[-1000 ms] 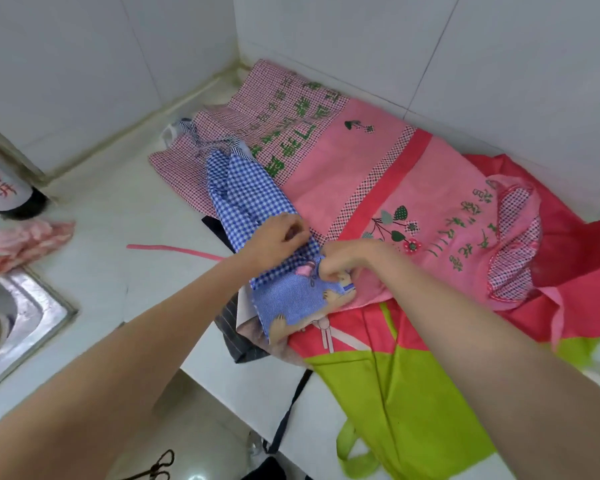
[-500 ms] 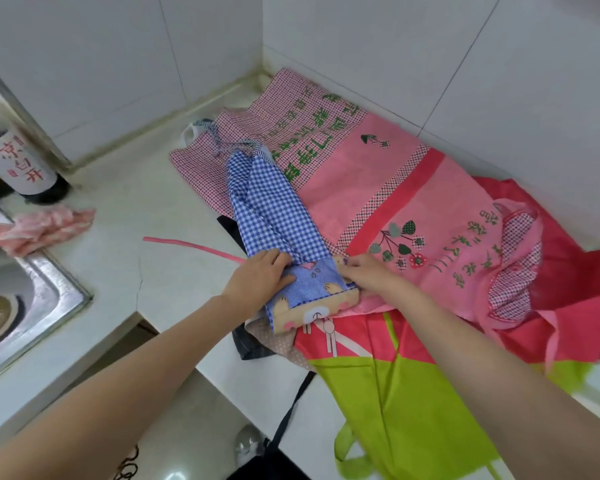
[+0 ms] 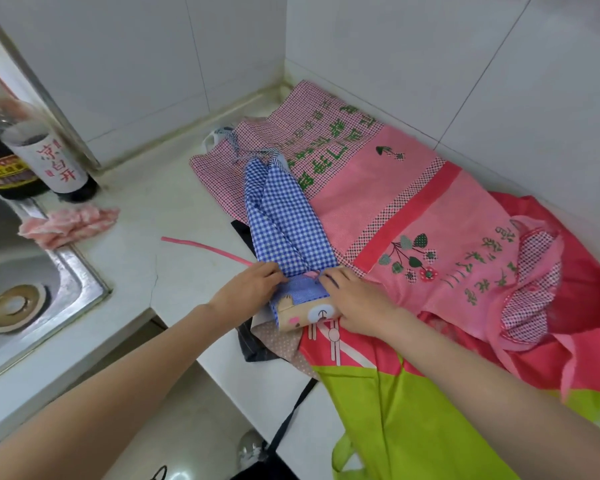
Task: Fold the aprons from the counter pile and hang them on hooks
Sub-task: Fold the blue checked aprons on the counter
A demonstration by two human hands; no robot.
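Note:
A blue-and-white checked apron (image 3: pixel 284 216) lies folded into a long narrow strip on top of the pile, its near end rolled up so a tan bear print shows. My left hand (image 3: pixel 248 289) grips the left side of that rolled end. My right hand (image 3: pixel 357 303) grips its right side, fingers curled over the roll. Beneath it spreads a pink apron (image 3: pixel 413 216) with green lettering and flower patches. A lime-green and red apron (image 3: pixel 395 410) hangs over the counter edge, and a red one (image 3: pixel 596 289) lies by the wall.
The white counter (image 3: pixel 146 209) meets tiled walls at a back corner. A steel sink (image 3: pixel 32 271) sits at left with a pink rag (image 3: pixel 70 223) on its rim and dark bottles (image 3: pixel 39 147) behind. A pink strap (image 3: pixel 205 247) trails across the counter. No hooks are in view.
Both hands have rolled the near end of the checked apron further, so the tan bear print now faces up. The camera has shifted, showing more of the sink and bottles.

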